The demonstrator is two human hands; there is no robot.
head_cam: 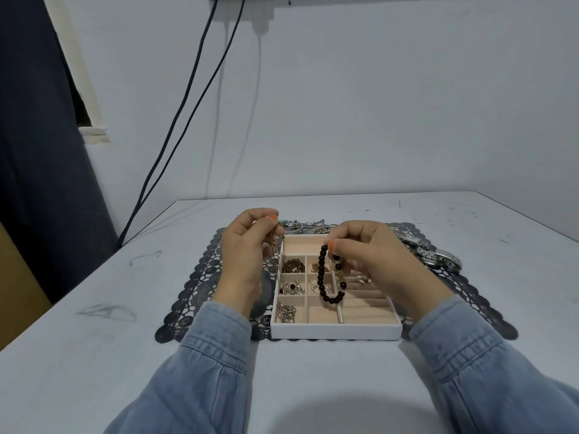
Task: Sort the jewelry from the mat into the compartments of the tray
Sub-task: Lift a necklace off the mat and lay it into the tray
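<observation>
Over white compartment tray (336,333), right hand (372,252) pinches limp, likely light dark round-bead bracelet (322,277) at its 12 o'clock; left hand (247,245) pinches small gold-coloured piece (274,244).

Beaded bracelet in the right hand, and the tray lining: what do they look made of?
Beaded bracelet: dark round beads with glossy highlights, probably polished stone, glass or lacquered wood; cannot tell which. Tray lining: matte peach fabric, velvet-like, no shine.
</observation>
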